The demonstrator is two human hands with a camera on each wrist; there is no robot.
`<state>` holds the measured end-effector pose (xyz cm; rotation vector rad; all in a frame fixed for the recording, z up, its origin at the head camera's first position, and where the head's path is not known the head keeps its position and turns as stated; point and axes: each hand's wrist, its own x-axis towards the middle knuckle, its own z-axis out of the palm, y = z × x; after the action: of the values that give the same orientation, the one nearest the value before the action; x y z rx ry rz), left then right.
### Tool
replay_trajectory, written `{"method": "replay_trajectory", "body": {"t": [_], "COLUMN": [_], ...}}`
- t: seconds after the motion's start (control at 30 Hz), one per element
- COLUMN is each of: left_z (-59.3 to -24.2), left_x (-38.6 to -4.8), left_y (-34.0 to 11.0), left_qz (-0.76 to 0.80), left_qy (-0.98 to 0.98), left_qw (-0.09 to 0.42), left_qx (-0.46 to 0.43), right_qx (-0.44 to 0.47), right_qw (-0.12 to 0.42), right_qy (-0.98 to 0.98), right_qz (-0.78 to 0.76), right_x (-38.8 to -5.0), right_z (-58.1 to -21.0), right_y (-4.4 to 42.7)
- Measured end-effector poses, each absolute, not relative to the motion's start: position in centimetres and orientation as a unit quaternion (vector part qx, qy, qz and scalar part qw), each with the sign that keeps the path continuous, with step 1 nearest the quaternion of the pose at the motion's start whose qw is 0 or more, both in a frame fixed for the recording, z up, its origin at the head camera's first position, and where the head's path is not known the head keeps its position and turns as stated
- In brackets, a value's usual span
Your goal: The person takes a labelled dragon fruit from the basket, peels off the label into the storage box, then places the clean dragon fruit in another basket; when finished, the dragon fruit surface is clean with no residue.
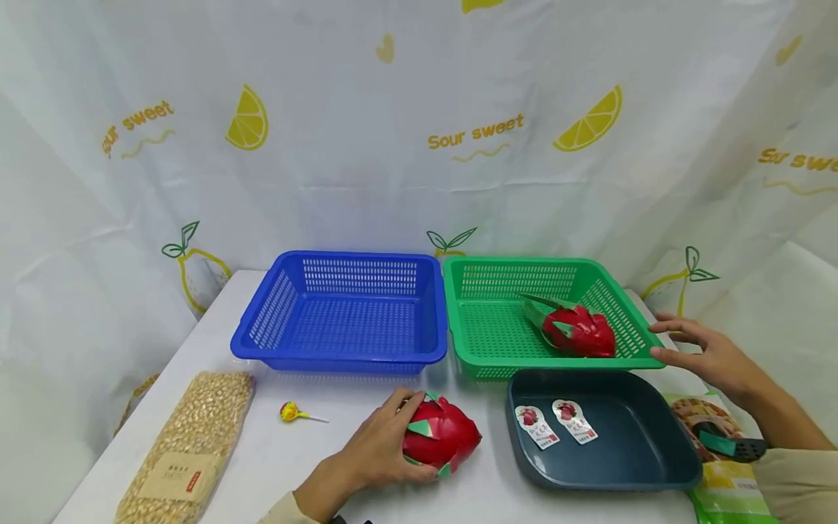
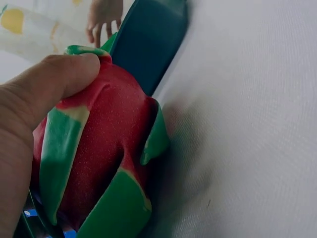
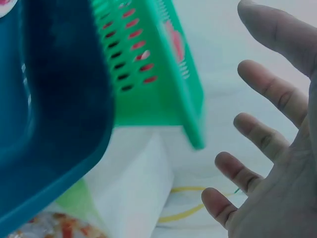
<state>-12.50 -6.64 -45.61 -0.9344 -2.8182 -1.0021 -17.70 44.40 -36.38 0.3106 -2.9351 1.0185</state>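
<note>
My left hand (image 1: 382,445) grips a red dragon fruit with green scales (image 1: 445,435) on the white table, in front of the two baskets. In the left wrist view the thumb (image 2: 74,74) presses on the skin of the fruit (image 2: 116,116). My right hand (image 1: 710,360) is beside the right edge of the green basket (image 1: 484,356); the right wrist view shows its fingers (image 3: 267,91) spread and holding nothing, apart from the basket (image 3: 148,109). Another dragon fruit (image 1: 583,331), partly in clear wrapping, lies in the green basket.
A blue basket (image 1: 347,358) stands left of the green one. The dark blue tray (image 1: 622,437) holds two dragon fruit stickers (image 1: 537,427). A lollipop (image 1: 291,412) and a bag of grains (image 1: 190,444) lie at left. Under the right forearm is a colourful food packet (image 1: 729,491).
</note>
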Motion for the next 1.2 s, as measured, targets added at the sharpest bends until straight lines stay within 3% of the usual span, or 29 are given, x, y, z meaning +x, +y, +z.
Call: {"method": "replay_trajectory", "body": {"t": [0.57, 0.93, 1.1, 1.2], "left_z": [-44.5, -43.3, -38.9, -35.4], "left_x": [-11.0, -11.7, -12.6, -13.6], "left_y": [-6.0, -5.6, -5.3, -4.8], "left_qz": [-0.22, -0.272, -0.321, -0.334], "left_qy": [-0.917, -0.905, -0.88, -0.861], "left_qw": [0.102, 0.061, -0.013, -0.023], "left_qx": [-0.318, -0.322, -0.349, -0.383], "right_qx": [0.097, 0.093, 0.092, 0.088], "right_qw": [-0.018, -0.006, -0.011, -0.016], "right_qy": [-0.927, -0.927, -0.926, -0.923], "right_qz": [0.362, 0.364, 0.367, 0.375], "right_x": [-17.7, -17.8, -17.8, -17.7], "right_z": [-38.9, -39.1, -39.3, -39.5], "right_y": [44.7, 44.4, 44.4, 44.5]}}
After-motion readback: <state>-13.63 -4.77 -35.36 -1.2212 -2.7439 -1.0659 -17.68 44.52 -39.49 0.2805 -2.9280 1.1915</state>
